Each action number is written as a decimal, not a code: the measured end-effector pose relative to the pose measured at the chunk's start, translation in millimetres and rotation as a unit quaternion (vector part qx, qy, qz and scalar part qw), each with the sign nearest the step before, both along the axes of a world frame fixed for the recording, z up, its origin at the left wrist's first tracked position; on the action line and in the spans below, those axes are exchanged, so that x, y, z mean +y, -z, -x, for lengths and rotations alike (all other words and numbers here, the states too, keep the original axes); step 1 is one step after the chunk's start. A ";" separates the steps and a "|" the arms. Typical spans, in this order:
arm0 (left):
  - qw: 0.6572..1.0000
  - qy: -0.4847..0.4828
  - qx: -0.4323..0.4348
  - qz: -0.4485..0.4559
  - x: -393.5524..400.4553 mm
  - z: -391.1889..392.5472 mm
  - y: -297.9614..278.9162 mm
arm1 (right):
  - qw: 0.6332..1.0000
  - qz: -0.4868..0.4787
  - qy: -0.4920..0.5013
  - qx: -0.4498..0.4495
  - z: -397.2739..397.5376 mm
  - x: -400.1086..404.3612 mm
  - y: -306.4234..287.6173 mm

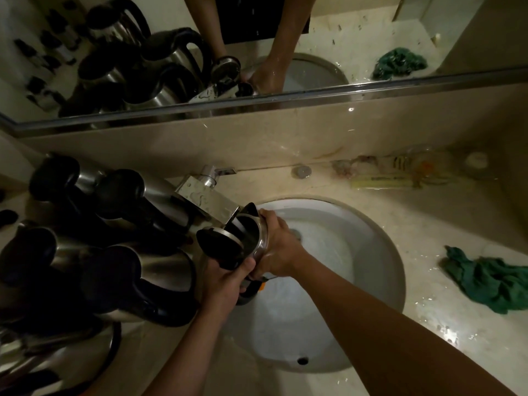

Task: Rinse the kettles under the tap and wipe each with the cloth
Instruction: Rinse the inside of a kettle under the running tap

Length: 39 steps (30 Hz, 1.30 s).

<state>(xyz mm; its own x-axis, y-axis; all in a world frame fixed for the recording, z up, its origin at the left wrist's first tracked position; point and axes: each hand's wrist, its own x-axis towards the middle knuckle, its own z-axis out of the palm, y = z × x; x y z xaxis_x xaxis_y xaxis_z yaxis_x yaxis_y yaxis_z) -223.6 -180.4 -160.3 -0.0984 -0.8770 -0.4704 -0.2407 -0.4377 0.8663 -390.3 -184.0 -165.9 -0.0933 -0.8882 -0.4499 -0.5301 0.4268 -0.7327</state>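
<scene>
A steel kettle [251,235] with a black flip lid hanging open is held at the left rim of the white sink [380,252], its mouth up against the spout of the chrome tap [208,198]. My left hand [225,281] grips its black handle from below. My right hand [281,250] wraps around its steel body. A crumpled green cloth [491,281] lies on the wet counter to the right of the sink. Several more steel kettles [120,241] with black handles crowd the counter on the left.
A mirror [314,47] above the backsplash reflects the kettles, my arms and the cloth. Wrapped toiletries and a clear bag [400,172] lie along the back wall at right. Water drops cover the beige counter [445,327].
</scene>
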 end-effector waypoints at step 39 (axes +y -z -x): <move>1.000 0.005 -0.010 0.005 4.4 5.1 3.7 | 0.999 -0.009 0.021 -0.026 5.7 8.4 2.1</move>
